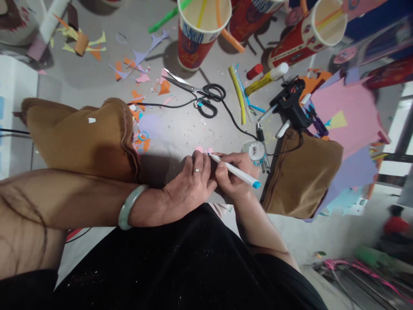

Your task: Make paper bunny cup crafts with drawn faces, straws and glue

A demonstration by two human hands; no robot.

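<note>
My right hand [237, 172] is closed around a white marker [237, 173] with a blue end cap. The marker's tip touches a small rounded pink paper piece [210, 150] near the table's front edge. Beside it, my left hand [190, 183], with a ring and a pale green bangle, has its fingers bent together and presses down at the pink paper. Another rounded pink bit [199, 149] shows just past these fingertips; whether the two bits are joined, I cannot tell. Black-handled scissors [203, 94] lie partly spread beyond both hands.
Brown cloth bags [77, 137] [305, 176] flank the hands. To the right are a tape roll [254, 150], a black glue gun [292, 103] and a yellow marker [264, 81]. Paper cups [196, 47] stand at the back. Paper scraps [138, 97] litter the left; coloured sheets [348, 103] lie right.
</note>
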